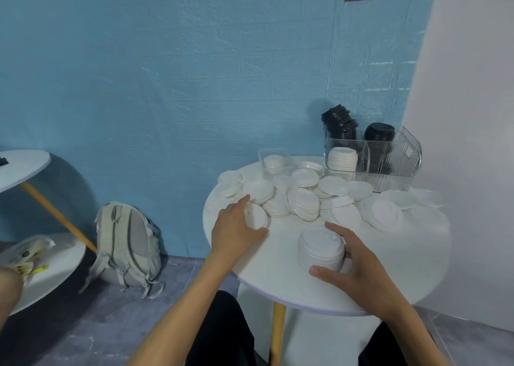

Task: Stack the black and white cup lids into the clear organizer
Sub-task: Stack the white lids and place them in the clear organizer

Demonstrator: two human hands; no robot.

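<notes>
Head view shows a round white table (395, 268) with the clear organizer (389, 159) at its far right edge, already holding black lids (378, 135) and a white column. Loose white lids (303, 198) are heaped across the far half. Near the front edge sits a stacked pile of white lids (319, 250), and the right hand (358, 268) has its fingers curled round it. The left hand (235, 226) pinches a single lid (256, 216) just left of that pile. So I'd guess the single goes right onto the pile, then far-right to the organizer.
</notes>
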